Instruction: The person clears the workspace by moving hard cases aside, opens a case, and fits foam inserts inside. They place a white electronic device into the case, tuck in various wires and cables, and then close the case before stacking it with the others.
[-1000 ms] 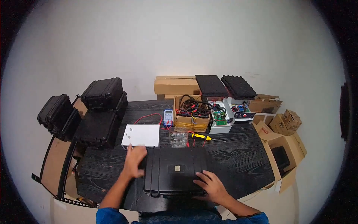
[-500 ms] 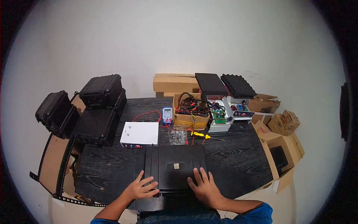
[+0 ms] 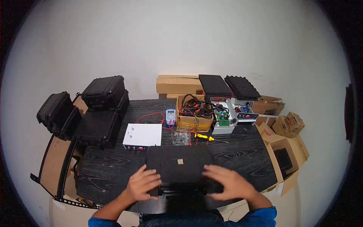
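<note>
A black hard case with a small pale sticker on its lid lies at the table's near edge, lid down and front latch side facing me. My left hand is at its left front corner, fingers spread and tips overlapping the case's side. On the opposite corner, my right hand is slightly blurred, fingers stretched over the right edge and thumb held apart lower down. Just beyond the case stand a white instrument box, a clear bag of small parts and a yellow-black screwdriver.
Black hard cases are stacked at the left. Farther back are a multimeter, a carton of cables and an opened white enclosure with a green circuit board. Dark foam sheets lie behind; an open cardboard box stands right.
My right hand has slid outward from the lid's top to the right edge. My left hand has shifted slightly upward at the left corner. More of the case's front side shows.
</note>
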The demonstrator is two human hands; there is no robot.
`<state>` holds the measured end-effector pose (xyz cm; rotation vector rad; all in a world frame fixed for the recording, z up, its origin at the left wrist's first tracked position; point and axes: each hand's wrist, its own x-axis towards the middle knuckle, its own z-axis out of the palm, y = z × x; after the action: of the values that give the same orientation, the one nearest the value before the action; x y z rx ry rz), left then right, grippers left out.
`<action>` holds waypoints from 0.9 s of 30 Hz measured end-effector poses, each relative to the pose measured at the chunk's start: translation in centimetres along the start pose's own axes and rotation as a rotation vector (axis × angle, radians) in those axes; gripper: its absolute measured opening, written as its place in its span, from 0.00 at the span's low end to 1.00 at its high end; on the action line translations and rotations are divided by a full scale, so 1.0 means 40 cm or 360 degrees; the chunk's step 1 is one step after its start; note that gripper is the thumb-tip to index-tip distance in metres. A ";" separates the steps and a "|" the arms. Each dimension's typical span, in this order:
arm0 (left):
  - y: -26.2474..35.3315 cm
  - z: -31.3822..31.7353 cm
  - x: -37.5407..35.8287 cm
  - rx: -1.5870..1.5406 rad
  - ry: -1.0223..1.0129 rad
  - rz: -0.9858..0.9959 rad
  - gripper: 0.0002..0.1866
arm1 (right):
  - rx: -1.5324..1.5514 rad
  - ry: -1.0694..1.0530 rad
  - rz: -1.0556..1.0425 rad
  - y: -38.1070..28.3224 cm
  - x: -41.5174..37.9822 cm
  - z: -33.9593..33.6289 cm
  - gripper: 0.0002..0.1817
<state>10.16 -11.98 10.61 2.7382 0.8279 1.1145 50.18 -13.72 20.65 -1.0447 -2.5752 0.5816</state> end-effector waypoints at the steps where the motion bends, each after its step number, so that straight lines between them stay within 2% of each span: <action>1: -0.001 -0.024 0.044 -0.0084 0.0063 -0.0106 0.31 | 0.0098 0.0209 0.0048 -0.002 0.011 -0.031 0.40; 4: 0.002 -0.087 0.206 -0.0441 0.0340 -0.0590 0.27 | 0.0153 0.0710 0.0114 0.041 0.069 -0.091 0.32; 6: -0.031 -0.108 0.307 -0.0528 0.0488 -0.0851 0.23 | 0.0436 0.0798 0.0258 0.076 0.125 -0.126 0.30; 7: -0.076 -0.109 0.346 -0.0681 0.0657 -0.0806 0.20 | 0.0387 0.0900 0.0225 0.107 0.157 -0.132 0.25; 8: -0.129 -0.099 0.378 -0.0832 0.0823 -0.0755 0.18 | 0.0627 0.0966 0.0154 0.164 0.197 -0.127 0.23; 10: -0.206 -0.079 0.426 -0.0930 0.0975 -0.0782 0.19 | 0.0644 0.1035 0.0030 0.257 0.265 -0.143 0.19; 11: -0.239 -0.062 0.439 -0.0981 0.1049 -0.0793 0.20 | 0.0785 0.0964 0.0056 0.314 0.293 -0.159 0.18; 13: -0.320 -0.011 0.424 -0.0759 0.0990 -0.0895 0.22 | 0.0996 0.0925 0.0172 0.373 0.347 -0.203 0.16; 14: -0.342 0.005 0.417 -0.0648 0.0963 -0.0944 0.23 | 0.0837 0.1017 0.0208 0.437 0.384 -0.215 0.16; 15: -0.340 0.020 0.415 -0.0877 0.0974 -0.1007 0.23 | 0.0676 0.1105 0.0242 0.536 0.430 -0.216 0.16; 16: -0.341 0.045 0.407 -0.0786 0.0989 -0.1181 0.25 | 0.0516 0.1189 0.0276 0.615 0.467 -0.216 0.16; 20: -0.407 0.139 0.358 -0.0850 0.1025 -0.1105 0.31 | -0.0194 0.1303 0.0409 0.760 0.561 -0.222 0.18; 23: -0.406 0.150 0.353 -0.0917 0.1058 -0.1039 0.34 | -0.0735 0.1298 0.0295 0.888 0.599 -0.227 0.19; 27: -0.427 0.172 0.340 -0.0871 0.1083 -0.0989 0.35 | -0.1127 0.1060 0.0588 0.907 0.605 -0.246 0.19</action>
<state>15.03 10.36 9.68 1.4985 1.1045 1.7683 59.04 29.74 15.06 -1.5985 -1.9925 -0.5877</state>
